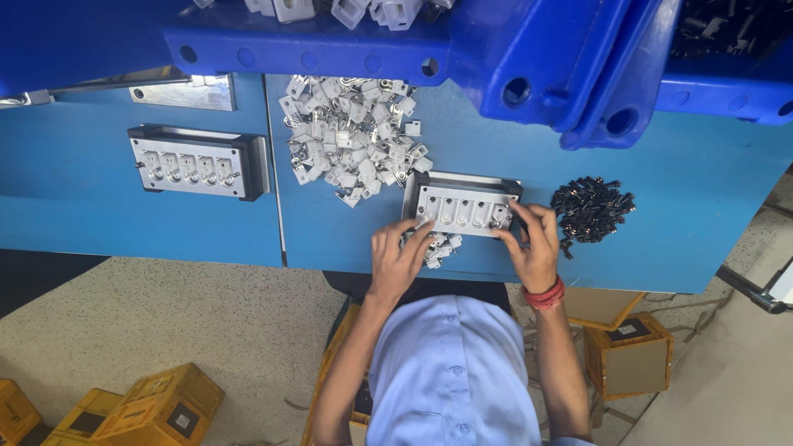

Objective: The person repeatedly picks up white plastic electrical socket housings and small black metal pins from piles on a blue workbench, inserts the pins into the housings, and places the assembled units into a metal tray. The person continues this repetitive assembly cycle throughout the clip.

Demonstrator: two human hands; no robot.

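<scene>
Blue plastic crates (529, 58) fill the top of my view and cut off whatever sits on the bench behind them; only a few white parts show over their rim, and a dark heap in the top right corner is too dim for me to identify. Below them, on the blue bench (677, 215), I see the metal tray (462, 206) I am working at: a pale, rectangular block in a dark frame, with a row of oblong pockets along it. What sits inside the pockets is too small for me to tell. My left hand (398, 258) lies at the tray's near left corner, fingers curled over a few small white pieces (442, 246) just beside the tray edge; whether it has hold of one I cannot tell. My right hand (533, 244) is at the tray's right end, fingers bent and touching the last pocket, and anything pinched between them is hidden. A large pile of white parts (351, 132) lies just behind and left of the tray, and a heap of small black parts (591, 208) lies to its right. A second, similar tray (194, 161) rests well apart to the left. Yellow boxes (157, 409) stand on the floor, partly cut off by the frame's lower edge.
</scene>
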